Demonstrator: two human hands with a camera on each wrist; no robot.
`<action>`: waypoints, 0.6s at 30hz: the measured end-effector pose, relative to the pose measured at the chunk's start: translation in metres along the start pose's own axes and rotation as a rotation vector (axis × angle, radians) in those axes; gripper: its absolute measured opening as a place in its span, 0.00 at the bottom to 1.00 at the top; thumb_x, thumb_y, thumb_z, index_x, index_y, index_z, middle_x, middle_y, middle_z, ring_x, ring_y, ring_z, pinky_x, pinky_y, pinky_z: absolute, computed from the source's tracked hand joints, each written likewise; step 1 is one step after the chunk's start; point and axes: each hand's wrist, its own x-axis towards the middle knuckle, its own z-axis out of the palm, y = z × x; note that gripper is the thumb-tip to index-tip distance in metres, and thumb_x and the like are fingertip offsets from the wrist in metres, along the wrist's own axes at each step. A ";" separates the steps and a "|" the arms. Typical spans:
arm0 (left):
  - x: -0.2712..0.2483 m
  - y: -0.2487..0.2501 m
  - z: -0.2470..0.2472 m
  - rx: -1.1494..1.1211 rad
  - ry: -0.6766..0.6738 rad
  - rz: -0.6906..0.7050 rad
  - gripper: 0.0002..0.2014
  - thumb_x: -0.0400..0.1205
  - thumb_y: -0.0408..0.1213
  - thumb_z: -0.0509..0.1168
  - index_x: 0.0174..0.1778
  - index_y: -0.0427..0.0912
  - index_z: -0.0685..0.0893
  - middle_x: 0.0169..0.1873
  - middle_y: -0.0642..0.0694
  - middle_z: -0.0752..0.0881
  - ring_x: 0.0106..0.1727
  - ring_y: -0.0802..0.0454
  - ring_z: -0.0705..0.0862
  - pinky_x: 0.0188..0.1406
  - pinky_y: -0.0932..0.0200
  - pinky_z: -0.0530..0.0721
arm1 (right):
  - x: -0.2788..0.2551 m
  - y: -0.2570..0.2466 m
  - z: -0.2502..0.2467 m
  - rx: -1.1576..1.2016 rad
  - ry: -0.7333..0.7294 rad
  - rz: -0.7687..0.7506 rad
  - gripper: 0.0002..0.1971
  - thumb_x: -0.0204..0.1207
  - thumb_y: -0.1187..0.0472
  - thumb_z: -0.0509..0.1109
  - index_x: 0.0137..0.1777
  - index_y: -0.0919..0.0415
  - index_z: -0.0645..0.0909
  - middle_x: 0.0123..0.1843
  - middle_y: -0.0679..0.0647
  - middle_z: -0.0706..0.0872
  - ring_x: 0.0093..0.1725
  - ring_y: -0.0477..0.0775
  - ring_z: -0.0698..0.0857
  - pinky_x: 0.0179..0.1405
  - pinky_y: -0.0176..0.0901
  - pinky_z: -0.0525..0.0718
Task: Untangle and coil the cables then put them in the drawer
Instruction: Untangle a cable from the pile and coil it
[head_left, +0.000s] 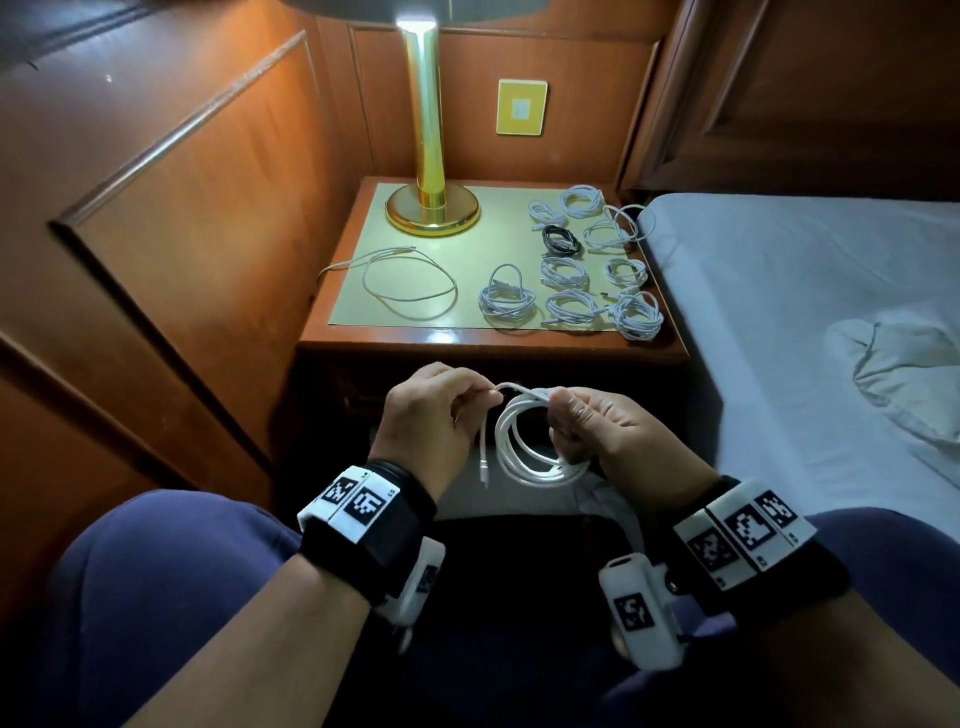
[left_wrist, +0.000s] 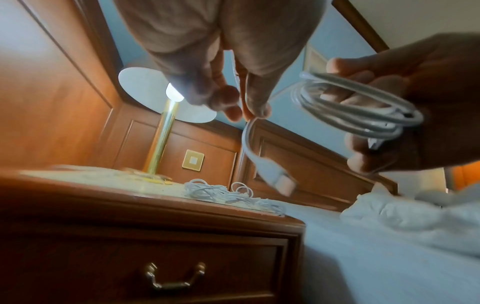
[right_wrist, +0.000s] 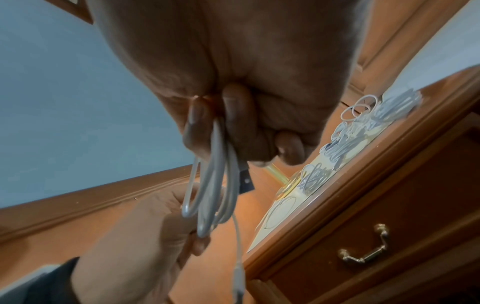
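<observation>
My right hand (head_left: 582, 421) grips a white cable coil (head_left: 524, 447) of several loops in front of the nightstand; the same coil (left_wrist: 363, 105) shows in the left wrist view and hangs from my fingers (right_wrist: 218, 185) in the right wrist view. My left hand (head_left: 441, 405) pinches the loose tail of that cable near the coil's top, and its plug end (left_wrist: 283, 181) dangles below. On the nightstand top (head_left: 415, 338) lie several coiled white cables (head_left: 571, 306), one black coil (head_left: 561, 240) and one uncoiled white cable (head_left: 410, 286). The drawer (left_wrist: 161, 265) under the top is closed, with a brass handle (right_wrist: 363, 251).
A brass lamp (head_left: 431, 202) stands lit at the back left of the nightstand. A bed with a grey sheet (head_left: 805, 312) lies to the right, wood panelling (head_left: 156, 234) to the left. My knees in blue trousers (head_left: 156, 597) fill the foreground.
</observation>
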 end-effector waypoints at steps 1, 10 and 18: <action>-0.001 0.004 0.000 -0.110 -0.041 -0.137 0.02 0.78 0.38 0.77 0.41 0.46 0.92 0.36 0.51 0.91 0.36 0.57 0.86 0.43 0.68 0.84 | 0.000 -0.001 0.002 0.040 -0.007 -0.013 0.18 0.84 0.50 0.56 0.32 0.53 0.70 0.28 0.46 0.67 0.29 0.45 0.64 0.30 0.32 0.66; -0.007 0.024 0.007 -1.025 -0.167 -0.699 0.19 0.79 0.46 0.70 0.52 0.31 0.88 0.43 0.32 0.91 0.42 0.44 0.89 0.50 0.48 0.88 | 0.003 -0.001 0.009 -0.064 0.063 -0.043 0.24 0.87 0.49 0.54 0.30 0.39 0.82 0.26 0.42 0.69 0.28 0.44 0.65 0.29 0.37 0.65; -0.006 0.027 0.012 -1.212 -0.242 -0.697 0.12 0.81 0.34 0.69 0.58 0.32 0.88 0.40 0.43 0.89 0.36 0.55 0.82 0.40 0.65 0.83 | 0.011 0.014 0.014 -0.210 0.266 -0.047 0.20 0.79 0.36 0.58 0.35 0.46 0.80 0.27 0.43 0.77 0.28 0.43 0.74 0.37 0.50 0.73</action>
